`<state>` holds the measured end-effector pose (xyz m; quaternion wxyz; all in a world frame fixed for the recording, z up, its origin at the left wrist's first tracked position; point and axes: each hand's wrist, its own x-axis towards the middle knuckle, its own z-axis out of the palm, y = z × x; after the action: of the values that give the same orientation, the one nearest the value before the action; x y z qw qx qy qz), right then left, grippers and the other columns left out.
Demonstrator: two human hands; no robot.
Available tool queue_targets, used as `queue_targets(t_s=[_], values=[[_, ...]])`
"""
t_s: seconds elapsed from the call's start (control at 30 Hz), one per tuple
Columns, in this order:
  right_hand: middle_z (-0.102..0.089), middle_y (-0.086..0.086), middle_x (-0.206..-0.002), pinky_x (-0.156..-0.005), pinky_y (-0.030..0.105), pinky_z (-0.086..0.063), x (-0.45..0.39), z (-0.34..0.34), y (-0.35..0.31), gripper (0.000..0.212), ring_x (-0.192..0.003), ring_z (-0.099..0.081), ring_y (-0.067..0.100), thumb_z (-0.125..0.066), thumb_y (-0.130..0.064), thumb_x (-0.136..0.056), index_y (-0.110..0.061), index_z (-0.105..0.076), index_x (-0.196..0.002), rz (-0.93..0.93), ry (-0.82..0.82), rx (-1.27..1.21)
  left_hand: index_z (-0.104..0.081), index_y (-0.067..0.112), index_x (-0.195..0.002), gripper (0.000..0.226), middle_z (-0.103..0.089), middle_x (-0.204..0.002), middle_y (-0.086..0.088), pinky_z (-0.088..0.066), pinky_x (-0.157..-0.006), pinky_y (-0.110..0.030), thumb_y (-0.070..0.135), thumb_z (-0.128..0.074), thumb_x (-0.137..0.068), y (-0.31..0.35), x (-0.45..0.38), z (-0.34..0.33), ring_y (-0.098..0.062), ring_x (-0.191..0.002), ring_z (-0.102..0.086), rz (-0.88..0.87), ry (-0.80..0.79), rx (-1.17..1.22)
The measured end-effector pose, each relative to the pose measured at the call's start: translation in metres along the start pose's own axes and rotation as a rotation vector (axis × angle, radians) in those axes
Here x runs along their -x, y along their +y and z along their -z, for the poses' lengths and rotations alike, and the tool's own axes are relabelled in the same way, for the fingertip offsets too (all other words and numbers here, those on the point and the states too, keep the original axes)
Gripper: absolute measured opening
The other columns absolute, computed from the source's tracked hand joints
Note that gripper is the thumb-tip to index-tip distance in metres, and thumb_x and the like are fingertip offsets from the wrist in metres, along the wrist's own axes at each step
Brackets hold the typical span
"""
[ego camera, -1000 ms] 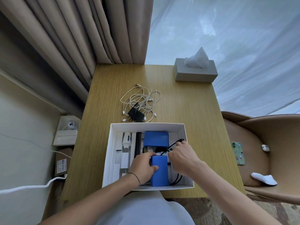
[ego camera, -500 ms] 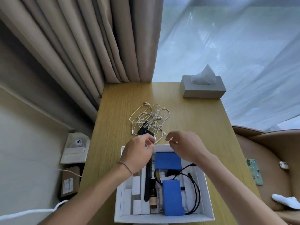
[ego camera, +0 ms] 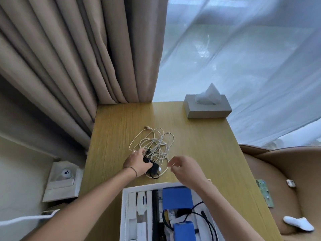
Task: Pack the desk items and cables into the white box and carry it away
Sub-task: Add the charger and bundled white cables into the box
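Head camera looks down on a wooden desk point(ego camera: 199, 145) set against beige curtains point(ego camera: 69, 58) at its far left corner, with sheer white drapery behind the far edge. Off the desk's left edge, low by the wall, sits a small white round device point(ego camera: 66, 173) on a pale cardboard tray, and a white cord runs across the floor nearby. On the desk, toward the middle, a tangle of white cables point(ego camera: 154, 143) lies spread in loops, and at its near side rests a black adapter point(ego camera: 152, 166) with a short black lead. The left hand point(ego camera: 137, 161) reaches over the near left part of that tangle, its fingers and thumb curled round the black adapter, gripping it; a thin band circles the wrist. The right hand point(ego camera: 184, 166) hovers just right of the adapter, above the cables' near edge, fingers loosely curled, thumb and forefinger close together; whether they pinch a strand of cable cannot be told. At the desk's near edge stands the white box point(ego camera: 124, 214), open, holding white packaging on its left side, a black comb-like strip, two blue packs point(ego camera: 178, 197) and black cables point(ego camera: 206, 221) toward its right. At the far right corner sits a grey tissue box point(ego camera: 208, 108) with a tissue sticking up. Past the desk's right edge is a tan armchair point(ego camera: 286, 171) carrying a patterned phone point(ego camera: 264, 193) and small white items.
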<state>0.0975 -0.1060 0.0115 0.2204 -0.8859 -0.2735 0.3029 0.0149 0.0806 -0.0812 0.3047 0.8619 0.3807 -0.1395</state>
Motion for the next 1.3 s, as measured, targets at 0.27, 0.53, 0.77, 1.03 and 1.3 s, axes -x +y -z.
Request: queue_targets(t_s=[0.27,0.53,0.77,1.03,1.3], values=[[-0.074,-0.006,-0.113,-0.080,0.036,-0.061,0.005,0.001,0.013,0.030,-0.087,-0.072,0.017,-0.050,-0.017,-0.094,-0.028,-0.074,-0.109,-0.045,-0.009,-0.046,-0.039,0.022,-0.135,0.090,-0.038,-0.143,-0.015,-0.050,-0.091,-0.040,0.061,-0.078,-0.063,0.024,-0.019,-0.026,-0.032,-0.120,-0.052,0.044,-0.080,-0.193],[-0.074,-0.011,-0.100,-0.087,0.031,-0.058,0.013,0.007,0.026,0.024,-0.093,-0.067,0.001,-0.055,-0.017,-0.096,-0.030,-0.074,-0.105,-0.022,0.008,-0.127,-0.057,0.025,-0.096,0.025,-0.058,-0.108,-0.004,-0.042,-0.055,-0.026,0.034,-0.072,-0.079,0.013,-0.015,-0.013,-0.015,-0.075,-0.055,0.031,0.002,0.138],[-0.074,-0.011,-0.098,-0.089,0.032,-0.058,0.015,0.004,0.022,0.021,-0.094,-0.067,0.002,-0.057,-0.016,-0.098,-0.027,-0.073,-0.107,0.005,0.017,-0.235,-0.063,0.017,-0.104,0.015,-0.066,-0.102,-0.012,-0.058,-0.052,-0.033,0.019,-0.067,-0.089,0.009,0.023,0.024,-0.027,-0.080,-0.071,0.110,-0.103,0.862],[-0.065,-0.010,-0.127,-0.102,0.032,-0.050,0.016,-0.005,-0.010,0.038,-0.115,-0.061,0.006,-0.064,-0.024,-0.097,-0.023,-0.059,-0.135,0.152,-0.021,-0.521,-0.069,0.008,-0.113,0.025,-0.066,-0.090,-0.012,-0.051,-0.044,-0.028,0.022,-0.058,-0.096,0.014,0.077,0.060,-0.017,-0.069,-0.068,0.116,-0.358,1.330],[-0.072,-0.011,-0.119,-0.103,0.028,-0.050,0.031,-0.018,-0.025,0.048,-0.118,-0.062,0.001,-0.066,-0.006,-0.091,-0.039,-0.060,-0.125,0.233,-0.295,-0.802,-0.062,-0.002,-0.115,0.032,-0.062,-0.091,-0.016,-0.055,-0.052,-0.030,0.022,-0.048,-0.097,0.031,0.115,0.079,-0.023,-0.075,-0.059,0.079,-0.463,1.663]])
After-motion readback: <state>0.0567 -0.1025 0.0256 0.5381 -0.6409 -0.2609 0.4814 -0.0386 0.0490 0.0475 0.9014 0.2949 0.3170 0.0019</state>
